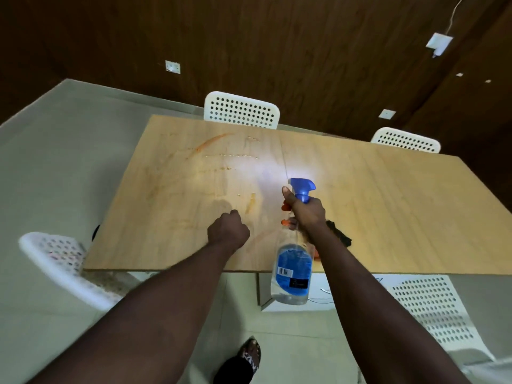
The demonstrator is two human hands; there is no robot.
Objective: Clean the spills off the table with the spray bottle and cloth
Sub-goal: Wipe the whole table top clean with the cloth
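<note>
One spray bottle hangs over the table's near edge, its neck clasped by the right hand, nozzle aimed at orange spills farther left. The left hand rests fisted on the wood, holding nothing visible. A dark cloth lies just behind the right forearm. Four white perforated chairs ring the table.

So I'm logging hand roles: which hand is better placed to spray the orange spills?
Right hand: it already grips the spray bottle, nozzle toward the spills. The left hand rests fisted on the table, empty.
</note>
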